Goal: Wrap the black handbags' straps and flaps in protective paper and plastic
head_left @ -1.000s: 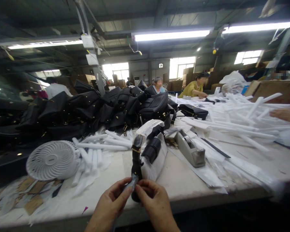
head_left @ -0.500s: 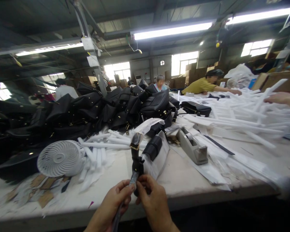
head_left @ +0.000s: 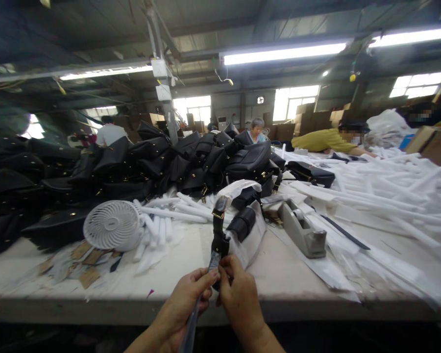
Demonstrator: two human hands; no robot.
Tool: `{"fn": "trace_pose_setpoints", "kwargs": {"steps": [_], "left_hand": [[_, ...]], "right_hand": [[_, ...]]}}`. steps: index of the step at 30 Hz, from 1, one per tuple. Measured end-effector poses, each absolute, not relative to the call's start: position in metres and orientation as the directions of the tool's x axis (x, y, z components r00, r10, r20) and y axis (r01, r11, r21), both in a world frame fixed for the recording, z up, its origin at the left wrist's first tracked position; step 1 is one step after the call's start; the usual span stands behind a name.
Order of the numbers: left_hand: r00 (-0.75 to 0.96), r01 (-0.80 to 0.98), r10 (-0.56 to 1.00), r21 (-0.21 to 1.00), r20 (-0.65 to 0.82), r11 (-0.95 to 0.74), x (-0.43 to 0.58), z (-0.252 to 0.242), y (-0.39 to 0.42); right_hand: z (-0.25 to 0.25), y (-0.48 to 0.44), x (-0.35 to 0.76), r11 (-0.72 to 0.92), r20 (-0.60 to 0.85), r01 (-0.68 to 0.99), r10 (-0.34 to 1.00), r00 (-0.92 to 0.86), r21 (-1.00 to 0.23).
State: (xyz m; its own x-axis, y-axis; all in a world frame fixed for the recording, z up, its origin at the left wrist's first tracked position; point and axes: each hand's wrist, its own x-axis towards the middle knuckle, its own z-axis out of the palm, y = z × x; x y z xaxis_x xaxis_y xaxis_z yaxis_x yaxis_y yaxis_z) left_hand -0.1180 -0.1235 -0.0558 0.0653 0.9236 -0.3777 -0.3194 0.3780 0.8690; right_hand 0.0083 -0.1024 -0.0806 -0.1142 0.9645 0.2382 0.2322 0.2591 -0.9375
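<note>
A black bag strap (head_left: 219, 230) with a gold buckle stands up at the table's front edge, its lower end covered in clear plastic. My left hand (head_left: 187, 299) is closed round the plastic-covered part, and the covered strap trails down below it. My right hand (head_left: 241, 291) pinches the strap from the other side, fingertips against those of the left. Exactly what the right fingertips press is hidden. Just behind lies a black bag (head_left: 242, 223), partly covered by white wrapping (head_left: 252, 245).
A white fan (head_left: 112, 225) stands left, by white foam rods (head_left: 161, 230) and cardboard scraps (head_left: 90, 277). To the right is a grey tape dispenser (head_left: 303, 230). Black bags (head_left: 191, 162) are heaped behind. A co-worker in yellow (head_left: 316, 139) leans over white rods at the back right.
The whole view has shifted, so things appear farther right. Both hands keep their hold on the strap. Another person's hand at the right edge has gone from view.
</note>
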Motion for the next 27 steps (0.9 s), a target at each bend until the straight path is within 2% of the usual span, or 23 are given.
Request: {"fn": "trace_pose_setpoints", "kwargs": {"steps": [5, 9, 13, 15, 17, 20, 23, 25, 27], "left_hand": [[0.066, -0.328, 0.926, 0.868, -0.373, 0.373, -0.12, -0.054, -0.124], [0.075, -0.312, 0.924, 0.871, -0.375, 0.379, -0.12, -0.057, -0.124], [0.05, -0.294, 0.943, 0.897, -0.33, 0.33, -0.119, -0.058, -0.126], [0.027, -0.28, 0.956, 0.915, -0.294, 0.289, -0.117, -0.059, -0.128], [0.003, -0.262, 0.965, 0.931, -0.264, 0.255, -0.116, -0.062, -0.13], [-0.045, -0.203, 0.974, 0.957, -0.222, 0.209, -0.112, -0.068, -0.131], [-0.099, -0.132, 0.984, 0.982, -0.151, 0.137, -0.109, -0.075, -0.129], [-0.134, -0.113, 0.985, 0.989, -0.113, 0.098, -0.107, -0.078, -0.128], [-0.165, -0.096, 0.983, 0.993, -0.084, 0.069, -0.106, -0.08, -0.128]], "right_hand": [[-0.075, -0.099, 0.011, 0.33, 0.294, 0.375, 0.944, -0.15, -0.866], [-0.072, -0.096, 0.01, 0.317, 0.295, 0.511, 0.947, -0.126, -0.799], [-0.075, -0.092, 0.01, 0.335, 0.32, 0.569, 0.939, -0.131, -0.751], [-0.075, -0.092, 0.017, 0.38, 0.33, 0.588, 0.923, -0.196, -0.714], [-0.071, -0.095, 0.03, 0.475, 0.358, 0.623, 0.879, -0.313, -0.621], [-0.048, -0.101, 0.053, 0.673, 0.487, 0.618, 0.732, -0.477, -0.406], [-0.006, -0.098, 0.058, 0.852, 0.598, 0.483, 0.497, -0.629, -0.2], [0.025, -0.09, 0.045, 0.943, 0.53, 0.328, 0.306, -0.791, -0.055], [0.05, -0.08, 0.023, 0.987, 0.307, 0.157, 0.139, -0.942, 0.035]]}}
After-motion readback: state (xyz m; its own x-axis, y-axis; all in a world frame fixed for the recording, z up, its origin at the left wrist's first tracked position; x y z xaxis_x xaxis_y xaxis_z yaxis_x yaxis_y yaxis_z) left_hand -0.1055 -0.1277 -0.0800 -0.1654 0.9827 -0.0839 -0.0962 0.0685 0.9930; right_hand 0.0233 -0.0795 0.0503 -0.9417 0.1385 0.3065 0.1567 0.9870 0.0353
